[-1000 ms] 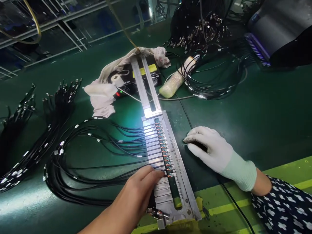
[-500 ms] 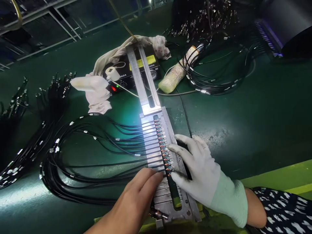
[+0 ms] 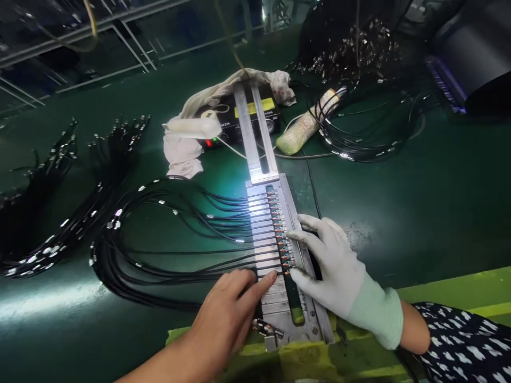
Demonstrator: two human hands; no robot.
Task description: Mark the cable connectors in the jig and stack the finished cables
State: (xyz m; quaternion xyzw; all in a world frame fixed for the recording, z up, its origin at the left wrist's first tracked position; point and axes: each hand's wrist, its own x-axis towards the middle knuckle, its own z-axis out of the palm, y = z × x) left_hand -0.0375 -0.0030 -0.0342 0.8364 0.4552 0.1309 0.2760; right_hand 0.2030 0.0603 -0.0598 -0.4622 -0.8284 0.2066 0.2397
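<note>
My bare left hand (image 3: 229,306) lies over the lower left side of a slotted metal fixture (image 3: 275,295). Its index finger is stretched out and presses on a black cable near the orange-tipped end; the thumb is hidden beneath. Several black cables (image 3: 171,276) lie side by side in the fixture's grooves, their stripped ends (image 3: 281,234) lined up over the long slot. My right hand (image 3: 335,266), in a white glove with a pale green cuff, rests on the fixture's right rail with fingers spread. Its thumb tip is close to the lowest cable end.
Behind the fixture stands a black control box (image 3: 227,127) draped with a white cloth (image 3: 183,154). A plastic-wrapped handle (image 3: 303,127) and coiled cables (image 3: 359,151) lie at the back right. Cable bundles (image 3: 51,244) are on the left, a dark machine (image 3: 471,64) at the far right.
My left index finger has straightened and now lies flat on the lowest cable, where the fingers were bunched together before. The right hand keeps its place on the rail. The whole view has shifted slightly.
</note>
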